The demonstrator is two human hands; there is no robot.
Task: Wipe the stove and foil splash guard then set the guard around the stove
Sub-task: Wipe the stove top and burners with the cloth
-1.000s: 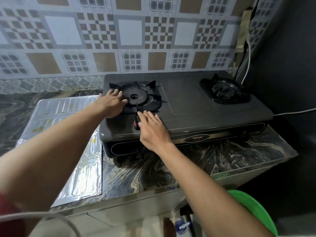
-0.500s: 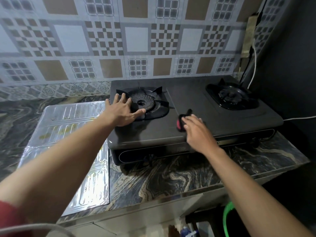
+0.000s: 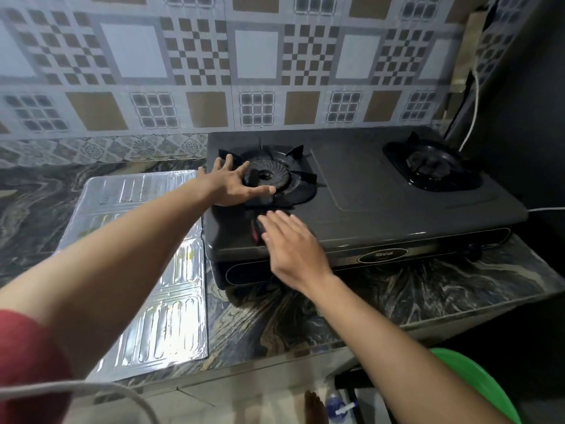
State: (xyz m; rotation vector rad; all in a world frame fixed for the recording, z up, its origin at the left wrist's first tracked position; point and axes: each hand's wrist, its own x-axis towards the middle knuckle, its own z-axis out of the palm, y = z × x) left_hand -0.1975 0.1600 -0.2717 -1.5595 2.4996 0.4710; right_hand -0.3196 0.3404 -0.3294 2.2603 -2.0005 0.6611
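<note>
A dark grey two-burner stove (image 3: 382, 206) stands on the marbled counter against the tiled wall. My left hand (image 3: 229, 185) rests on it with fingers spread, the thumb lying across the left burner (image 3: 275, 175). My right hand (image 3: 290, 249) lies flat on the stove top just in front of that burner, pressing down a small dark and red cloth (image 3: 255, 232) that is mostly hidden under the fingers. The foil splash guard (image 3: 153, 270) lies flat on the counter left of the stove, partly covered by my left forearm.
The right burner (image 3: 431, 166) sits near the dark side wall, where a white cable (image 3: 474, 111) hangs. A green basin (image 3: 477, 387) and a small bottle (image 3: 337, 408) are on the floor below the counter edge (image 3: 397, 319). A pale cord (image 3: 91, 390) crosses the lower left.
My right hand slid the cloth right to the stove's middle, then back left to the front of the left burner. My left hand stayed at the left burner.
</note>
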